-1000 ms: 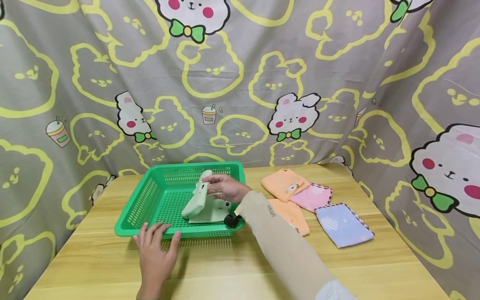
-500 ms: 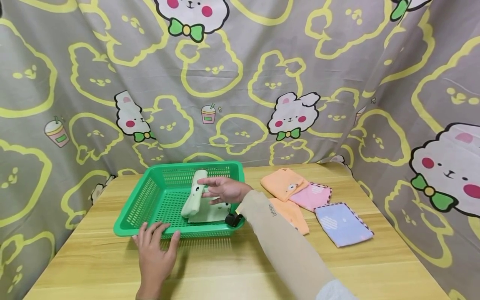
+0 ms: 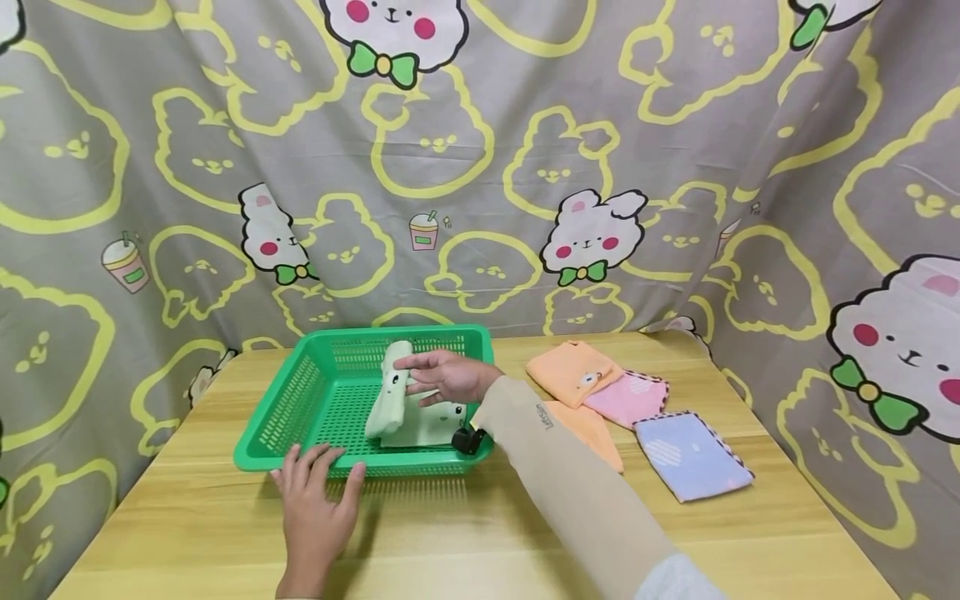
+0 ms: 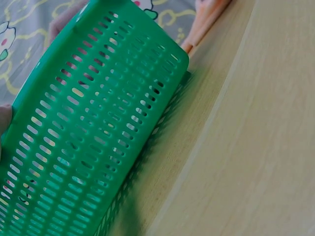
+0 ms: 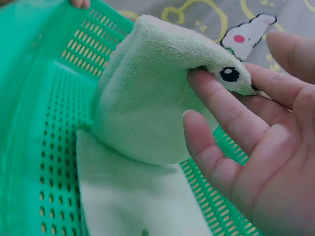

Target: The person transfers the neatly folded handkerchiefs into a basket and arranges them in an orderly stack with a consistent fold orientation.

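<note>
**Right hand at a green cloth inside the basket**

The right hand (image 3: 448, 377) is held over the green basket (image 3: 300, 392), its fingers (image 5: 221, 110) loosely spread and laid against a folded pale green towel (image 3: 392, 390). The towel is propped on end, one upper corner (printed with a small black eye) being caught between the fingertips. A second pale green towel (image 3: 427, 423) is seen lying flat on the basket floor beneath it. The left hand (image 3: 315, 500) is laid flat on the wooden table (image 3: 465, 533), fingers straight and spread, their tips touching the basket's near rim. To the right of the basket, four folded towels are laid on the table: an orange towel (image 3: 572, 372), a pink towel (image 3: 628, 397), a second orange towel (image 3: 592, 423) and a blue towel (image 3: 692, 454), overlapping at their edges. A cartoon-printed grey curtain (image 3: 480, 167) is hung behind the table.
</note>
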Tool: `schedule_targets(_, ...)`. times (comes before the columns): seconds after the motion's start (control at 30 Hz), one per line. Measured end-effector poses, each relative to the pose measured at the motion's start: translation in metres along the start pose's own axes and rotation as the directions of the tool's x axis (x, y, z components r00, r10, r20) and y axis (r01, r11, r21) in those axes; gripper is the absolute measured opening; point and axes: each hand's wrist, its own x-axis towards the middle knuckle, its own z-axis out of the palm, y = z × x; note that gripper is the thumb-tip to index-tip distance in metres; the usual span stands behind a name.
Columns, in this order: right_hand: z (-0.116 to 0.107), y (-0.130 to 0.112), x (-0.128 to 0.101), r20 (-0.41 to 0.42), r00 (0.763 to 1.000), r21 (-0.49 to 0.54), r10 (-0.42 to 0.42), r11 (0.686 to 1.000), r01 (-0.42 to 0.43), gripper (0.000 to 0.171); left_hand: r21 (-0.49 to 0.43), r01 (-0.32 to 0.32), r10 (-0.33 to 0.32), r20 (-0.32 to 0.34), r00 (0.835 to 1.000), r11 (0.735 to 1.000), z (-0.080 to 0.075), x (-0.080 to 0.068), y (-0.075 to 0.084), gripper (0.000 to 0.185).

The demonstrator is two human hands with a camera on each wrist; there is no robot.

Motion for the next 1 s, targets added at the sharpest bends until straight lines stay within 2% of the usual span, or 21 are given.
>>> schedule_targets(0.2,0.006,-0.011,0.005,0.002,0.999,0.056,-0.043,0.998,0.043,0.045,0.002,0.008,-0.008,0.003,1.000,1.000,-0.001,0.001,0.000,0.031)
schedule_targets(0.4,0.007,-0.003,0.011,-0.009,1.000,0.098,-0.008,0.995,0.009,0.044,0.004,0.014,-0.014,0.000,1.000,1.000,-0.001,0.000,0.000,0.032)
schedule_targets(0.53,0.007,0.001,0.014,-0.022,1.000,0.138,-0.015,0.990,0.018,0.043,0.003,0.005,-0.005,-0.003,1.000,1.000,0.000,0.000,0.000,0.032)
schedule_targets(0.6,0.007,0.004,0.015,-0.028,1.000,0.127,-0.006,0.992,0.010,0.043,0.002,0.001,-0.001,-0.005,1.000,1.000,0.000,-0.001,-0.001,0.032)
schedule_targets(0.67,0.007,0.006,0.015,-0.049,0.998,0.067,0.036,0.997,-0.033,0.043,0.004,-0.003,0.003,-0.006,1.000,1.000,0.001,-0.001,-0.002,0.031)
schedule_targets(0.73,0.008,0.008,0.015,-0.102,0.989,-0.011,0.105,0.994,-0.107,0.043,0.003,-0.006,0.006,-0.008,1.000,1.000,0.001,-0.002,-0.002,0.031)
schedule_targets(0.83,0.008,0.008,0.014,-0.209,0.958,-0.111,0.196,0.968,-0.223,0.044,0.003,-0.003,0.003,-0.006,1.000,1.000,0.001,-0.002,-0.002,0.031)
schedule_targets(1.0,0.007,0.002,0.011,-0.345,0.909,-0.178,0.234,0.934,-0.309,0.046,-0.002,0.008,-0.008,0.001,1.000,1.000,0.001,-0.002,-0.001,0.031)
